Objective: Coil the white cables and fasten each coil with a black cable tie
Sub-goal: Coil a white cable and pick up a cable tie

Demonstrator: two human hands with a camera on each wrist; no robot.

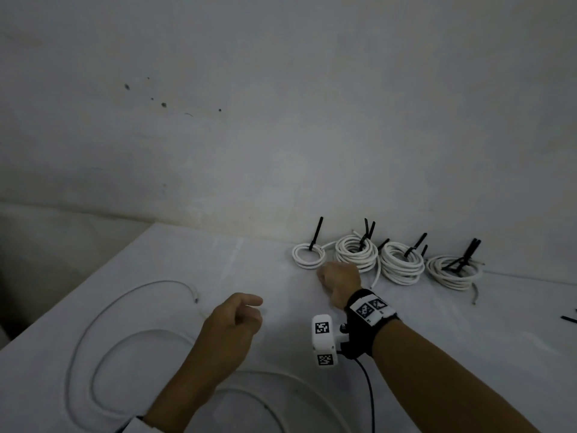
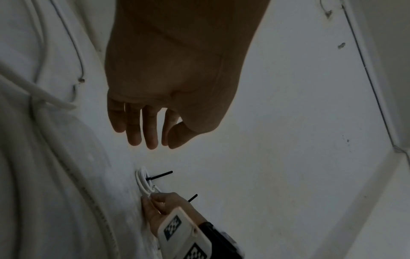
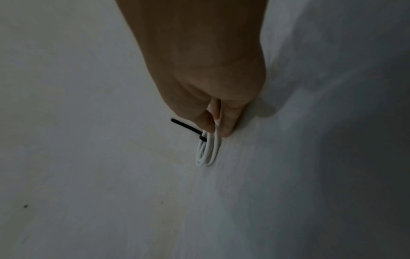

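Note:
Several white cable coils with black ties stand in a row by the wall. My right hand (image 1: pixel 338 278) pinches the near edge of the leftmost, smallest coil (image 1: pixel 307 256), whose black tie (image 1: pixel 316 234) sticks up; in the right wrist view thumb and fingers (image 3: pixel 230 122) hold this small coil (image 3: pixel 207 152) by its tie (image 3: pixel 188 129). My left hand (image 1: pixel 239 314) hovers over the table with loosely curled fingers (image 2: pixel 150 129), holding nothing. A loose white cable (image 1: pixel 131 307) lies uncoiled in wide loops at the front left.
Three larger tied coils (image 1: pixel 356 251), (image 1: pixel 401 262), (image 1: pixel 452 271) sit to the right along the wall. A spare black tie (image 1: pixel 568 319) lies at the right edge. The white table (image 1: pixel 187 254) ends at the left, against a grey wall.

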